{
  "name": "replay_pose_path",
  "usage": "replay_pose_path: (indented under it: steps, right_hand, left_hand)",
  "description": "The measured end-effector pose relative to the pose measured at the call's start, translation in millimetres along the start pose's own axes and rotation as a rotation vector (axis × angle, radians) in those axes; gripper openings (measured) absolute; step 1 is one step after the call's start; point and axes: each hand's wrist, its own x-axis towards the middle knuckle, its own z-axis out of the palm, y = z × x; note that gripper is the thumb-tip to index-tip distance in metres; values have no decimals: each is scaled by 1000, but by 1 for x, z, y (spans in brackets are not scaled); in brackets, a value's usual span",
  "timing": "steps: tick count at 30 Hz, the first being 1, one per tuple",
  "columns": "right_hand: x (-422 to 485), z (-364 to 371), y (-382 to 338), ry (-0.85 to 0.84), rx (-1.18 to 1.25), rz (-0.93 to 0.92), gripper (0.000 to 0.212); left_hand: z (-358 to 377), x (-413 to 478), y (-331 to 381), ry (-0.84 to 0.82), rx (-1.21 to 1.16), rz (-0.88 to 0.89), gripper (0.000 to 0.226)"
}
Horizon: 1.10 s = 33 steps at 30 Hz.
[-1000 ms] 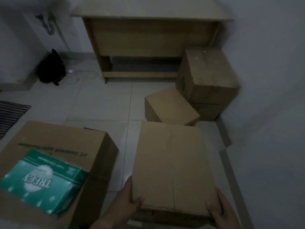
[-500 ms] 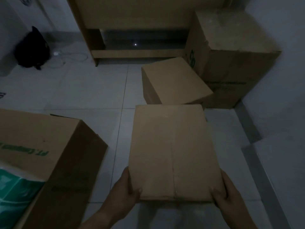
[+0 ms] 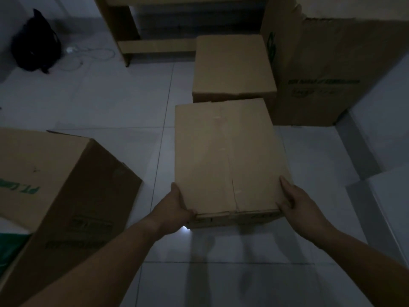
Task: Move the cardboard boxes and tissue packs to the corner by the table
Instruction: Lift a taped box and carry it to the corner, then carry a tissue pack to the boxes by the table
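Over the last second the box (image 3: 228, 156) has come forward across the tiles. Its far edge now meets the smaller box (image 3: 232, 67), beside the tall box (image 3: 327, 69) in the corner by the table (image 3: 155, 46). The left hand (image 3: 174, 207) and right hand (image 3: 298, 202) each grip a near corner, fingers curled round the edges. It looks nearly placed; the open box (image 3: 55, 185) holding a tissue pack (image 3: 8, 247) is not yet moved.

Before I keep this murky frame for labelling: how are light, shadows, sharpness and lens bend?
Head view: dim, bluish, grainy; the held box lit best. Head view: soft shadows lie on the floor tiles under it, and a bright spot glares below the left hand. Head view: lines bow near the edges; print on the left box is too dark to read.
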Motion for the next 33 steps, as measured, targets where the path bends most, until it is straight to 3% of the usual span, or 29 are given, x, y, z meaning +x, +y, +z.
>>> replay_pose_path:
  steps: [5,10,13,16,21,27,33]
  right_hand:
    - [-10,-10,-9,-105,-54,58,73]
    - [-31,-22,-45,-29,-37,29,78]
    - [-55,-33,-77,-14,-22,-16,78]
    - [-89,-42,-111,-18,7,-37,78]
    - [-196,-50,-196,-35,-33,-110,82]
    - [-385,-65,-333,-66,-96,-140,85]
    - [-546,-79,-440,-22,-108,-141,91]
  left_hand:
    - [-6,-32,22,-32,30,52,73]
    - [-29,-62,39,16,25,144,55]
    - [-54,-91,49,68,69,166,56]
    - [-78,-128,52,71,149,182,74]
    - [-134,-244,42,86,277,277,74]
    - [-228,-446,27,117,294,348,68]
    - [-327,-627,15,305,327,363,60]
